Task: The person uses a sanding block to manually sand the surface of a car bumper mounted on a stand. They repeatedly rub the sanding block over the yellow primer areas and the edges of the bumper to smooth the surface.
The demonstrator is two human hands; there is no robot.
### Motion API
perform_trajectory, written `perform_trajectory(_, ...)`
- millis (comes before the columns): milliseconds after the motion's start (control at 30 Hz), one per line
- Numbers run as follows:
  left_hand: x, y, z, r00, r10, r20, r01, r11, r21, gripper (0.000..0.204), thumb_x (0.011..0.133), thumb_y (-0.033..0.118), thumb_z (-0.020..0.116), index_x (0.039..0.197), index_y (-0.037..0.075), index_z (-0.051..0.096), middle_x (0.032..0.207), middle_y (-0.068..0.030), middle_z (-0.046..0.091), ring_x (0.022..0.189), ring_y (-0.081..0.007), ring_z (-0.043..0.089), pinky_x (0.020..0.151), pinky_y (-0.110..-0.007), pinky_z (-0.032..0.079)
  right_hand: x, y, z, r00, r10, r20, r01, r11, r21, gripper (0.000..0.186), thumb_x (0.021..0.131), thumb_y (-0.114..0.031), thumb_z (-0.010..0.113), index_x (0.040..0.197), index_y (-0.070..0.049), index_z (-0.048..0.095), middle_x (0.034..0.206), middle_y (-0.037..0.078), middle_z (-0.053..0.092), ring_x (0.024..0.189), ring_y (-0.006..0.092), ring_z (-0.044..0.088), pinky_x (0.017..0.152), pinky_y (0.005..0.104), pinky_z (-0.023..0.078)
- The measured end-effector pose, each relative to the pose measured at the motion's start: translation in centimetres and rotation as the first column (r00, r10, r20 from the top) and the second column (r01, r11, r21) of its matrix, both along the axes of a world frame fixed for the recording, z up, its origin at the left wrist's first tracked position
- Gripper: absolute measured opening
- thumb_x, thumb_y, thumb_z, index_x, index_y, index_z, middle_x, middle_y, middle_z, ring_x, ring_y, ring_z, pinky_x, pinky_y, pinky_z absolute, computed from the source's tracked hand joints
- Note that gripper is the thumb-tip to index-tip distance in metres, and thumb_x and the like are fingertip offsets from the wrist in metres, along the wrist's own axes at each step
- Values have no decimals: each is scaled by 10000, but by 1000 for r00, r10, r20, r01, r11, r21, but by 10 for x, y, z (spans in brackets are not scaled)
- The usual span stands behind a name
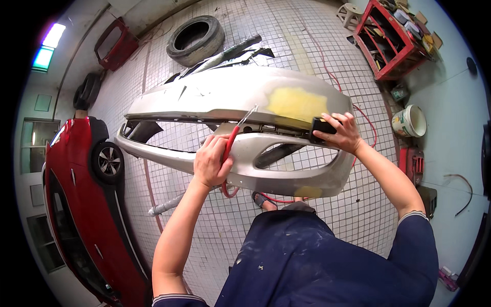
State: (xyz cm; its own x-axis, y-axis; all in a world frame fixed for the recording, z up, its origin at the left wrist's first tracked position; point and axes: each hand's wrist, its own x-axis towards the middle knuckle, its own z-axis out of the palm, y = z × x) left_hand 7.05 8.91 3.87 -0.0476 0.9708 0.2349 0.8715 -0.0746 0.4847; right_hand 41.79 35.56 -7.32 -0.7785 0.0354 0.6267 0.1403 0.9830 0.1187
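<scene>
A silver-grey car bumper [204, 102] lies before me, with a sanded yellow filler patch [296, 104] on its upper right part. My left hand [210, 159] is closed round a red air hose [231, 140] with a thin metal nozzle at its upper end. The nozzle points up and right over the bumper's middle, and the hose loops down below my fist. My right hand [341, 132] grips a black sanding block [323, 127] at the bumper's right side, just below the yellow patch. The block's underside is hidden.
Beyond the bumper are a tyre [195, 40] and a grey tube [225, 52] on the tiled floor. A red car [89, 189] stands at left. At right are a red tool cart [388, 41] and a white bucket [409, 122]. Red hose [371, 123] trails past the bumper.
</scene>
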Motion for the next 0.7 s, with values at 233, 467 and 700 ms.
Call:
perform_trajectory(233, -9, -11, -3, 1000, 12, 4, -12, 1000, 13, 426, 814, 217, 619, 1187, 14, 662, 1123, -166, 695, 974, -394, 627, 850, -470, 539, -94, -23, 57, 982, 102, 158, -14, 877, -480, 572, 880, -369, 788, 1440, -366, 674, 1614, 49, 516, 1318, 293, 521, 1143, 458, 388)
perform_trajectory(467, -1, -3, 1, 990, 103, 99, -99, 994, -41, 404, 837, 197, 606, 1206, 53, 686, 1039, -146, 689, 969, -385, 640, 849, -471, 542, -121, -1, 62, 959, 115, 261, -7, 924, -382, 554, 916, -315, 763, 1454, -390, 656, 1626, 56, 517, 1311, 352, 526, 1155, 498, 388)
perform_trajectory(700, -11, -12, -7, 980, 133, 147, -129, 991, -37, 423, 814, 175, 595, 1211, 65, 691, 997, -158, 674, 954, -383, 639, 850, -475, 541, -137, 0, 62, 946, 231, 228, -122, 903, -412, 498, 956, -353, 727, 1449, -387, 664, 1609, 67, 534, 1307, 358, 518, 1144, 533, 373)
